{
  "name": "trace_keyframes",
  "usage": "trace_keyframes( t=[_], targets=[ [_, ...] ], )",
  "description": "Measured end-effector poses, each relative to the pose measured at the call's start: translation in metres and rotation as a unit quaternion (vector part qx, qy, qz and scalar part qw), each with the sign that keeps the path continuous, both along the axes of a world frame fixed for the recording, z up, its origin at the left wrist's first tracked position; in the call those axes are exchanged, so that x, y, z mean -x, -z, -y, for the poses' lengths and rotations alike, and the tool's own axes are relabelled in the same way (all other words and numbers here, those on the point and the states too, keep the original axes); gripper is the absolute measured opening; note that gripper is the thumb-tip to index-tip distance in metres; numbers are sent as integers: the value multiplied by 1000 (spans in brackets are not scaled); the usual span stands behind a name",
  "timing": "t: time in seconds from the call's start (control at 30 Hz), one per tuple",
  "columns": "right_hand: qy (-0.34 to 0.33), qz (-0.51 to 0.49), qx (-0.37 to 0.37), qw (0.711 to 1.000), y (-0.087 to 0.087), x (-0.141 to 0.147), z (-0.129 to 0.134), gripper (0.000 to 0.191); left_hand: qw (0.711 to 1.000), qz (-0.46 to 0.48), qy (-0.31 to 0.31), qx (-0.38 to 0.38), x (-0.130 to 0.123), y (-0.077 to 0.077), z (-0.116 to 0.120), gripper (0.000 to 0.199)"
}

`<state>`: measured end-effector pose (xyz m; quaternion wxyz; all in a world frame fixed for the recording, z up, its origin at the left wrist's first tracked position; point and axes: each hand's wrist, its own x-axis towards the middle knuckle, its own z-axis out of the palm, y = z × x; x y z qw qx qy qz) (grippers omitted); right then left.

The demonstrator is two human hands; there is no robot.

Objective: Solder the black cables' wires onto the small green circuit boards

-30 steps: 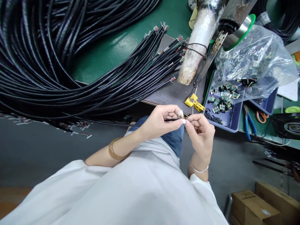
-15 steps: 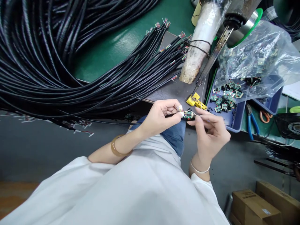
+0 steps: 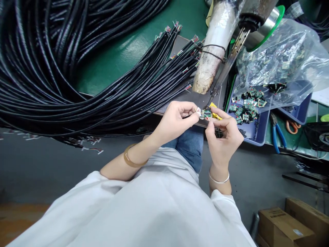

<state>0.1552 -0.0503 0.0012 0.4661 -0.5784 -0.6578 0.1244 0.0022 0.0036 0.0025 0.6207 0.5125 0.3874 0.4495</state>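
Observation:
Between my two hands is a small green circuit board. My left hand pinches a white connector with thin wires at the board's left end. My right hand is closed at the board's right end, thumb and forefinger by a thin pale wire. Just above the board, the tip of a soldering iron points down towards it. A yellow piece lies partly behind the right fingers.
Many black cables with stripped coloured ends cover the left side. A white tube hangs near the iron. Rightward are a blue tray of boards, a plastic bag, blue pliers and a solder spool.
Both hands and the board have moved up closer to the iron's tip. My right hand has also shifted left, now covering part of the yellow piece. The view has shifted slightly.

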Motion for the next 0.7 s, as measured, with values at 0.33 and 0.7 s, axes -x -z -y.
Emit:
trace_keyframes(
  t=[0.33, 0.7],
  targets=[
    [-5, 4, -11, 1000, -7, -3, -10, 11, 999, 20, -20, 41, -7, -6, -13, 9],
    [-12, -2, -13, 1000, -15, 1, -8, 13, 999, 5, -25, 27, -5, -13, -13, 9]
  ],
)
